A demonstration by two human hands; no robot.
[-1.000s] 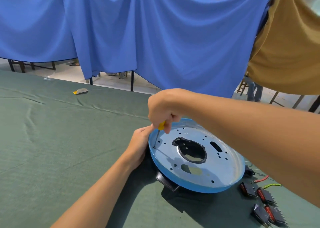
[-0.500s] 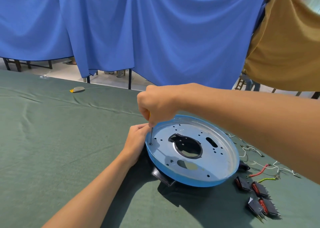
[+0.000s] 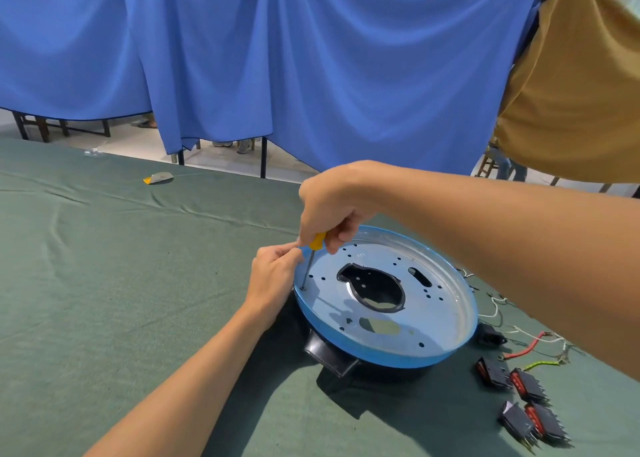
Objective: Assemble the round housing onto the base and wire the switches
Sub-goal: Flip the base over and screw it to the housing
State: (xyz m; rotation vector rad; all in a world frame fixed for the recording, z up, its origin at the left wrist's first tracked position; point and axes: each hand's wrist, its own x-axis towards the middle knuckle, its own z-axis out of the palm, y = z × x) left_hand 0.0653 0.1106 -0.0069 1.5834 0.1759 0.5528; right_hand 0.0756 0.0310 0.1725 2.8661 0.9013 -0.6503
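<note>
A round blue-rimmed metal housing (image 3: 433, 318) lies on a black base (image 3: 332, 354) on the green cloth. My right hand (image 3: 332, 207) grips a yellow-handled screwdriver (image 3: 313, 252), held upright with its tip in a hole at the housing's left edge. My left hand (image 3: 273, 276) holds the housing's left rim, its fingertips up against the screwdriver shaft. Several black switches with red rockers (image 3: 519, 387) lie to the right of the housing, beside loose red, white and yellow-green wires (image 3: 523, 351).
The green cloth-covered table (image 3: 104, 283) stretches left and forward. A small grey and yellow object (image 3: 157, 178) lies near its far edge. Blue cloth (image 3: 277, 58) and brown cloth (image 3: 571, 92) hang behind, with chair and table legs below.
My right hand has shifted on the screwdriver, so the yellow handle shows again below the fist. The tip stays in the same hole, and my left hand stays at the rim.
</note>
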